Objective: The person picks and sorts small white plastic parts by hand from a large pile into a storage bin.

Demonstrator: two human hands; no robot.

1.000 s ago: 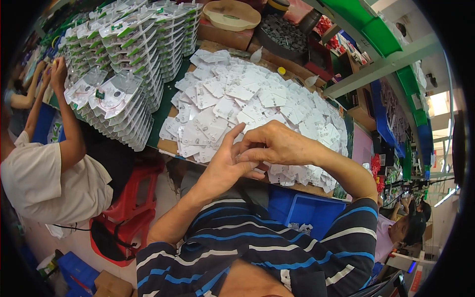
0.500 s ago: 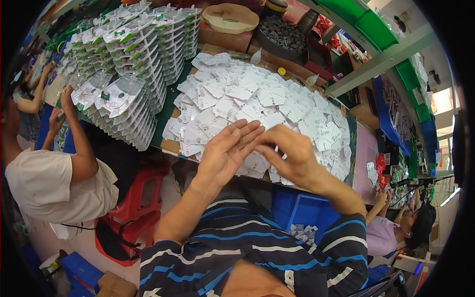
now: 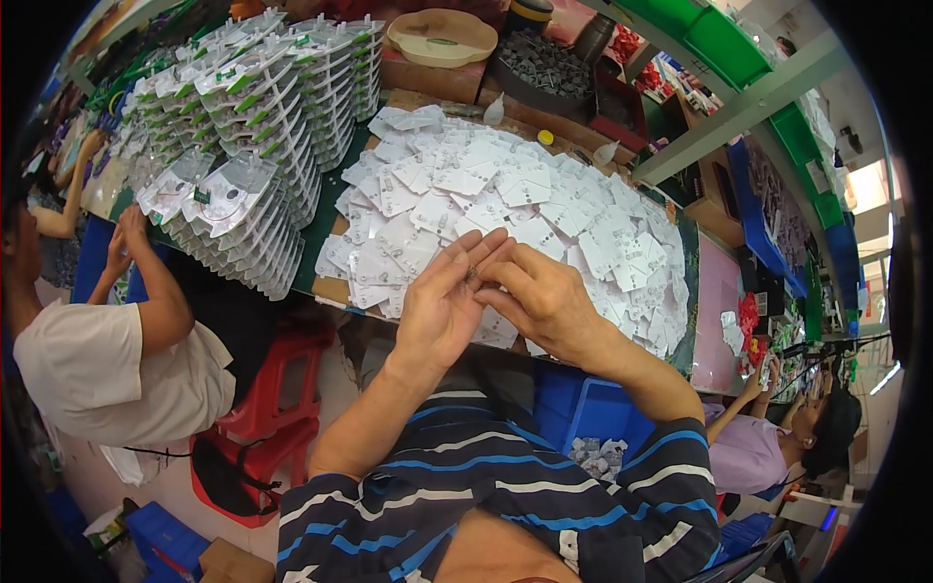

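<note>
My left hand (image 3: 439, 303) is turned palm up over the near edge of a pile of white plastic plates (image 3: 505, 180), its fingers stretched out and slightly cupped. Tiny dark specks show near its fingers, too small to name. The fingertips of my right hand (image 3: 544, 299) are pinched together at the left palm and touch it. What they grip, if anything, is hidden. The plates are flat and squarish, with small clear bumps and holes, and lie loosely heaped on the bench.
Tall stacks of white and green housings (image 3: 248, 194) stand at the left, near a seated co-worker (image 3: 117, 360). Behind the pile are a tan tray (image 3: 442, 37) and a round bin of dark small parts (image 3: 544, 73). A blue crate (image 3: 607, 413) is below the bench edge.
My right hand has moved left and its fingertips have closed at the left palm. The left hand has stayed nearly in place. The view has shifted slightly.
</note>
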